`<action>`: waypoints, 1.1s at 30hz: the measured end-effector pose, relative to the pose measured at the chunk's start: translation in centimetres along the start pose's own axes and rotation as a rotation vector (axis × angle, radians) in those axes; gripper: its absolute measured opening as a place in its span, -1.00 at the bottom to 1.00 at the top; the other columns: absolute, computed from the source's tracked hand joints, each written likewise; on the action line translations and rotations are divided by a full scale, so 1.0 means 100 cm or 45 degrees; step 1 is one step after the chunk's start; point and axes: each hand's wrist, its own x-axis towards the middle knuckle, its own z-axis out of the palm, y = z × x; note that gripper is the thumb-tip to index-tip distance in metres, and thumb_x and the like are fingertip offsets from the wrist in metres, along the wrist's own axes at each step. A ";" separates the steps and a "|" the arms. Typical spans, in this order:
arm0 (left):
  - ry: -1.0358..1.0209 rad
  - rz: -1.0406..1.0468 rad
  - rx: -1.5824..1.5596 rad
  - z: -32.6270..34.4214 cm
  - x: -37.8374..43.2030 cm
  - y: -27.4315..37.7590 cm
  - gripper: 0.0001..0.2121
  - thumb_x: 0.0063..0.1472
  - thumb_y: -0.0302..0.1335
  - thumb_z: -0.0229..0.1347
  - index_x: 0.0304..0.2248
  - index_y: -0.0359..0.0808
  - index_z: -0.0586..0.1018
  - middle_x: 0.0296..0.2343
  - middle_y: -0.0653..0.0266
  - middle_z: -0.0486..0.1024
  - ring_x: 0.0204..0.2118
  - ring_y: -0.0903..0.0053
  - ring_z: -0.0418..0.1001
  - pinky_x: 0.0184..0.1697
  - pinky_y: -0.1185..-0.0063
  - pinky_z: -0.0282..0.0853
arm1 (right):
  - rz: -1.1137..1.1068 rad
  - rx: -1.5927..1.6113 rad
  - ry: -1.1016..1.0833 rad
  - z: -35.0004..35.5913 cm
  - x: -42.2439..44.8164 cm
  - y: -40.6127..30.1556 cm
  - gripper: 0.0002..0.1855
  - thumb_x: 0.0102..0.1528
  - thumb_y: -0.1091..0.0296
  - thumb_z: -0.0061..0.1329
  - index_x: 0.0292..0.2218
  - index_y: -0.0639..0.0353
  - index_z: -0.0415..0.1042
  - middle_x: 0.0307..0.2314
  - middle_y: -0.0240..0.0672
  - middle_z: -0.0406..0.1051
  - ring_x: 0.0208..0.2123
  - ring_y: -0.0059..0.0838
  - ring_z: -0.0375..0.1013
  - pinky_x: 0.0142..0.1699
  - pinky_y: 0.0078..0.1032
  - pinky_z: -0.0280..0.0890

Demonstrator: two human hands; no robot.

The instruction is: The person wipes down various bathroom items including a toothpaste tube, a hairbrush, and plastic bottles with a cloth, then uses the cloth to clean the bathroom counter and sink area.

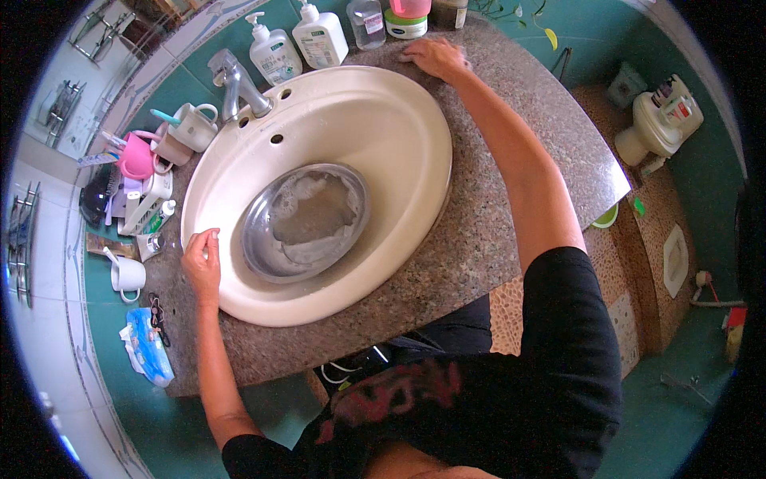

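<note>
My left hand [202, 260] is at the left rim of a cream oval washbasin [419, 173], its fingers curled together and nothing visible in them. Beyond the basin, my right hand [438, 58] lies palm down on the speckled stone countertop [479, 221], near the bottles and jars. A greyish bit shows at the edge of that hand, but what lies under the palm is hidden. Inside the washbasin sits a round metal bowl [263, 254] with cloudy, sudsy water. The chrome faucet [242, 87] stands at the basin's back left.
Two white pump bottles [275, 57] [321, 37], a clear bottle [366, 25] and a green-labelled jar [406, 25] line the back. Along the left stand cups, a pink mug [137, 157], a white mug [128, 276], tubes and a blue tissue pack [148, 350]. A toilet [652, 129] is at right.
</note>
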 end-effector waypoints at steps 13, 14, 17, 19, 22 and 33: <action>-0.048 -0.145 -0.068 0.009 -0.008 -0.033 -0.84 0.20 -0.48 -0.02 -0.35 -0.38 0.57 -0.48 0.20 0.54 -0.49 0.53 0.49 -0.40 0.59 0.38 | -0.674 0.517 -0.151 -0.118 -0.237 0.049 -0.59 -0.14 0.41 -0.17 -0.22 -0.15 0.50 -0.09 -0.41 0.35 -0.08 -0.23 0.32 -0.01 -0.20 0.27; -0.027 -0.136 -0.101 0.011 -0.011 -0.037 -0.83 0.20 -0.48 -0.02 -0.35 -0.38 0.56 -0.48 0.21 0.53 -0.49 0.54 0.49 -0.40 0.60 0.38 | -0.688 0.549 -0.207 -0.137 -0.261 0.045 -0.59 -0.20 0.42 -0.15 -0.25 -0.12 0.50 -0.11 -0.43 0.36 -0.10 -0.23 0.32 -0.02 -0.20 0.26; -0.031 -0.170 -0.090 0.011 -0.012 -0.028 -0.84 0.20 -0.47 -0.01 -0.34 -0.38 0.56 -0.48 0.22 0.54 -0.49 0.53 0.48 -0.40 0.60 0.38 | -0.685 0.602 -0.254 -0.167 -0.321 0.052 -0.60 -0.27 0.42 -0.09 -0.30 -0.12 0.52 -0.15 -0.49 0.39 -0.16 -0.32 0.35 -0.07 -0.27 0.24; -0.074 -0.200 -0.055 0.007 -0.007 -0.022 -0.84 0.20 -0.47 -0.01 -0.34 -0.38 0.56 -0.47 0.21 0.54 -0.48 0.53 0.49 -0.38 0.60 0.38 | -0.661 0.639 -0.185 -0.173 -0.337 0.069 -0.63 -0.26 0.44 -0.08 -0.33 -0.12 0.53 -0.16 -0.50 0.40 -0.16 -0.33 0.35 -0.07 -0.27 0.23; -0.100 -0.078 -0.041 0.008 0.004 -0.015 -0.85 0.18 -0.46 0.02 -0.35 -0.37 0.56 -0.47 0.18 0.54 -0.47 0.50 0.50 -0.38 0.59 0.38 | -0.511 0.491 -0.210 -0.170 -0.320 0.104 -0.66 -0.18 0.48 -0.10 -0.33 -0.10 0.54 -0.14 -0.46 0.40 -0.12 -0.32 0.34 -0.01 -0.29 0.18; -0.163 0.308 -0.685 0.081 0.149 0.163 -0.87 0.17 -0.50 0.04 -0.31 -0.35 0.55 -0.43 0.24 0.51 -0.40 0.60 0.47 -0.30 0.65 0.36 | -0.244 0.253 0.132 -0.058 -0.130 0.190 -0.66 -0.03 0.37 -0.12 -0.17 -0.09 0.49 -0.13 -0.43 0.37 -0.10 -0.27 0.33 0.01 -0.34 0.23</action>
